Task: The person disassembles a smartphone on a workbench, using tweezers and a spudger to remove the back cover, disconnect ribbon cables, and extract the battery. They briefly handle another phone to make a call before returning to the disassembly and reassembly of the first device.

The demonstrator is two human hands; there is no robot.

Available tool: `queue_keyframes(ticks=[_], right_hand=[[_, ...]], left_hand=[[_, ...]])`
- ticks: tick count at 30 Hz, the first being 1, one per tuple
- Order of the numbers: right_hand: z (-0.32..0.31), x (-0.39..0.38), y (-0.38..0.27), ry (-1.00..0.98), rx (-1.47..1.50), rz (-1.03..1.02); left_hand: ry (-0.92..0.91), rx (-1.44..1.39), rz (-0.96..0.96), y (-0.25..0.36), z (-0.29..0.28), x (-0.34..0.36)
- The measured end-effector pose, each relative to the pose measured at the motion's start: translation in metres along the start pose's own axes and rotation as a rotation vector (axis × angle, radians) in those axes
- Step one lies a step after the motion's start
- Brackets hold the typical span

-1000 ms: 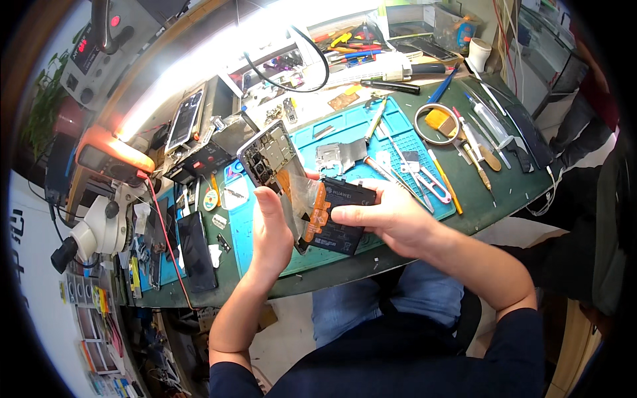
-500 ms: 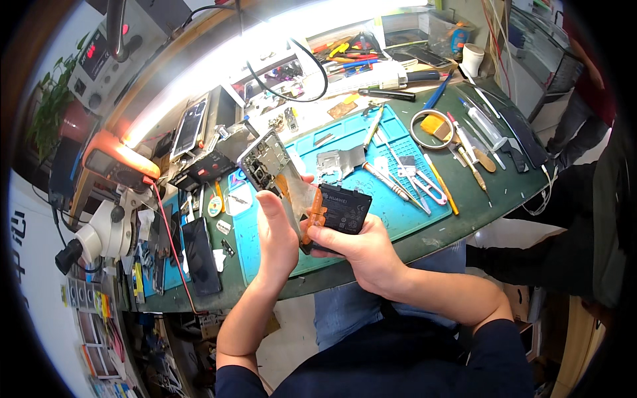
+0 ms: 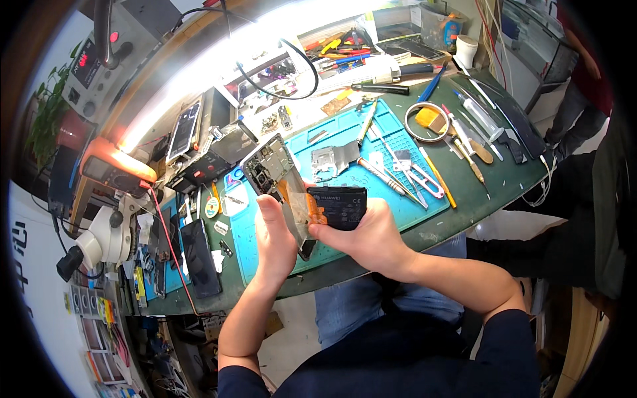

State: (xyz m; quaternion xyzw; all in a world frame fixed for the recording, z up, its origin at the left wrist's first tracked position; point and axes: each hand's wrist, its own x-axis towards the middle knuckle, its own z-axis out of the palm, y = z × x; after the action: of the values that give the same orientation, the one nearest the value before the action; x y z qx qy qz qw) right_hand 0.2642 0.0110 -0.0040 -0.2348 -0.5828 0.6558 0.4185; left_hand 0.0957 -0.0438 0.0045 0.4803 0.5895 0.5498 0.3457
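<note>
An opened phone body, its circuit board and camera parts bare, stands tilted in my left hand. The left thumb lies along its near edge, and the other fingers are mostly hidden behind it. My right hand grips a flat black phone battery with the thumb on its front. Orange film with a clear strip runs between the battery and the phone body. The battery is at an angle to the phone, its right side swung outward. Both are held above the blue repair mat.
On the mat lie a grey metal shield plate, a screwdriver and white-handled tweezers. A tape roll rests to the right, near brushes and a syringe. At left stand an orange multimeter and a microscope.
The battery has turned slightly and now sits more level, a little to the left. My right hand has shifted up with it. My left hand keeps hold of the phone body.
</note>
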Motion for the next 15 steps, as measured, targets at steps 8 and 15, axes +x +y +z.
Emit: queue_keyframes(ticks=[8,15], right_hand=[[-0.012,0.008,-0.009,-0.045,-0.196,-0.087],[-0.018,0.010,-0.010,-0.100,-0.266,-0.005]], left_hand=[[-0.075,-0.035,-0.049,0.011,0.000,-0.004],[-0.133,0.028,0.039,0.008,-0.003,-0.004]])
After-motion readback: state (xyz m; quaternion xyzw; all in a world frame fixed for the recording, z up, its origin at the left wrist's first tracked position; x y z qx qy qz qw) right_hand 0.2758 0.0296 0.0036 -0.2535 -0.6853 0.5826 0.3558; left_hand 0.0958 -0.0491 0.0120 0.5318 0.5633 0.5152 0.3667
